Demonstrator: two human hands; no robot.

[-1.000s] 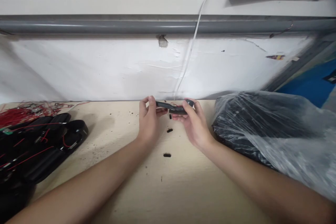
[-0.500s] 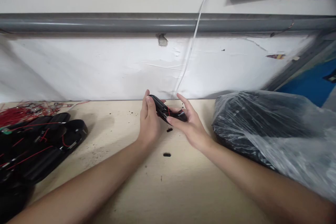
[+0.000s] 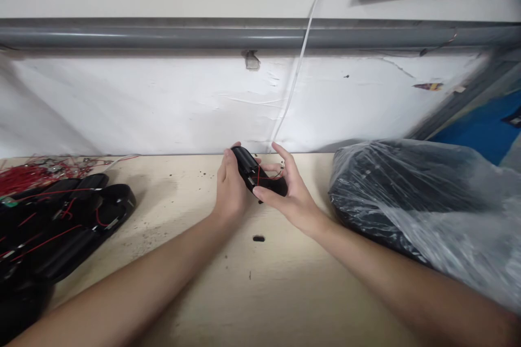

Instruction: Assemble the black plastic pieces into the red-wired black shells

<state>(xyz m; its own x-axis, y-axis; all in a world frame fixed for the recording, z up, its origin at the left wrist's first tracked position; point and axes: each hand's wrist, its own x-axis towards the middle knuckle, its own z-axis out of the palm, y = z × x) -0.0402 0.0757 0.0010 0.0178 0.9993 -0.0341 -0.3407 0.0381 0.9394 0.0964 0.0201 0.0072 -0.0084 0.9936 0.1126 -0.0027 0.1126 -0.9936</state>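
Between my two hands is a black plastic housing point(image 3: 246, 161) with a rounded end and thin red wires across its inside. My left hand point(image 3: 230, 181) wraps round its left end, thumb along the rim. On the other side my right hand point(image 3: 295, 190) grips the lower right end, with the thumb pressed on the near edge and the index finger raised off it. The far fingers of both hands are partly hidden behind the housing. A small black oval piece point(image 3: 258, 238) lies on the table just below; another dark bit shows under the housing.
Several similar black housings with red wires point(image 3: 77, 222) are piled at the left, with a tangle of red wires point(image 3: 32, 176) behind. A clear plastic bag point(image 3: 407, 200) of black parts stands at the right. A white cable point(image 3: 299, 70) hangs before the wall.
The housing has tilted so that its wired inside faces me more. My right thumb has shifted slightly left along its edge, and the housing now covers most of the nearer small piece.
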